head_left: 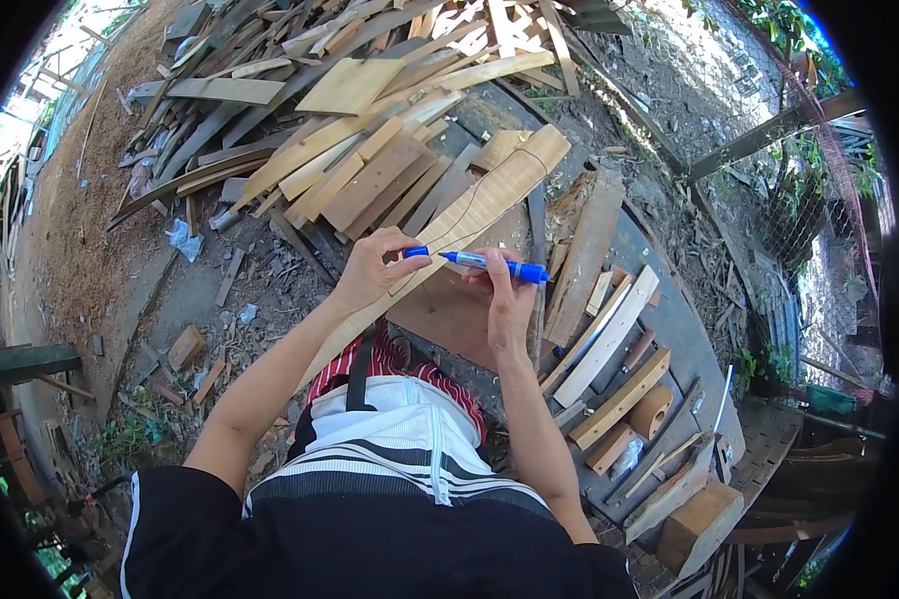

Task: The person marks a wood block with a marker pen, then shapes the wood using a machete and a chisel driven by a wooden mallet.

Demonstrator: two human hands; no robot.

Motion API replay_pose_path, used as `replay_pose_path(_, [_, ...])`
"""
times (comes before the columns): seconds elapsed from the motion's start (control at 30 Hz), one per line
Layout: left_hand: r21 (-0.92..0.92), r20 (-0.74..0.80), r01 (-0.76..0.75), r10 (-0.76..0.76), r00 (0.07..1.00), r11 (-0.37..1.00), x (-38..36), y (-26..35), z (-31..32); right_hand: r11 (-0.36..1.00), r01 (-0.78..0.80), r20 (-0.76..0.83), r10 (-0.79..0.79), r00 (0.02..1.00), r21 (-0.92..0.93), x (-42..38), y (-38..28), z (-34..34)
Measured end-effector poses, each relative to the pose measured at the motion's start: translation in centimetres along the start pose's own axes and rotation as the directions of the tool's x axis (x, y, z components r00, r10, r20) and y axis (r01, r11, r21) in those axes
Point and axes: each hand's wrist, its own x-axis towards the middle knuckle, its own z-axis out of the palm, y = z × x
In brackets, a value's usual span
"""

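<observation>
My right hand (506,304) grips a blue marker (494,266), its bare tip pointing left. Between the thumb and fingers of my left hand (375,268) is the blue marker cap (417,253), a short gap away from the tip. Both hands are over a long pale wooden board (494,200) that slants from lower left to upper right. Dark curved lines are drawn on the board's upper part. A brown flat panel (449,317) lies under the board, partly hidden by my hands.
A large heap of scrap planks (340,130) lies ahead and to the left. At right, a dark worktable (689,369) carries wood offcuts, a pale wood strip (609,334) and a wooden block (699,524). Wire fencing (819,220) stands farther right. Sawdust (80,200) covers ground at far left.
</observation>
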Motion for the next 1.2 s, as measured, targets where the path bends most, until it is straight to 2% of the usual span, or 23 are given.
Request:
replay_pose_path(0.1, [0.022,0.017,-0.061,0.06,0.998,0.998,-0.3,0.3,0.1,1.0,-0.002,0.022,0.002,1.0,0.004,-0.1,0.0,0.5])
replay_pose_path(0.37, [-0.179,0.064,0.05,-0.039,0.997,0.983,-0.7,1.0,0.5,1.0,-0.023,0.025,0.024,0.999,-0.017,-0.5,-0.2,0.2])
replay_pose_path(0.5, [-0.142,0.1,0.023,-0.008,0.995,0.99,-0.8,1.7,0.3,0.998,-0.059,0.073,0.059,0.996,-0.003,-0.6,0.0,-0.3])
replay_pose_path(0.57, [-0.054,0.153,-0.086,0.093,0.984,0.995,-0.9,2.0,0.4,0.998,-0.068,0.088,0.069,0.994,-0.014,-0.8,0.1,-0.5])
replay_pose_path(0.8, [-0.131,0.181,-0.007,0.031,0.983,0.991,-1.5,3.5,0.6,0.98,-0.199,0.163,0.195,0.967,0.013,-1.8,-0.8,-1.1])
replay_pose_path(0.87, [-0.085,0.256,0.015,0.007,0.967,0.996,-2.2,3.8,0.4,0.974,-0.227,0.189,0.221,0.957,0.014,-2.6,-0.8,-1.3])
replay_pose_path(1.0, [-0.07,0.316,-0.03,0.051,0.947,0.997,-3.1,4.1,0.1,0.959,-0.282,0.228,0.273,0.935,0.007,-3.6,-0.7,-1.6])
replay_pose_path(1.1, [-0.115,0.376,0.047,-0.001,0.927,0.992,-3.0,4.7,-0.2,0.934,-0.351,0.214,0.331,0.919,0.061,-4.1,-2.0,-1.3])
replay_pose_path(1.17, [-0.235,0.472,0.279,-0.142,0.87,0.931,-3.0,4.6,-0.4,0.953,-0.293,0.24,0.303,0.922,-0.074,-4.0,-2.9,-1.2])
replay_pose_path(1.2, [-0.23,0.478,0.278,-0.14,0.867,0.933,-3.2,4.4,-0.5,0.954,-0.292,0.235,0.299,0.925,-0.067,-4.1,-3.3,-0.9])
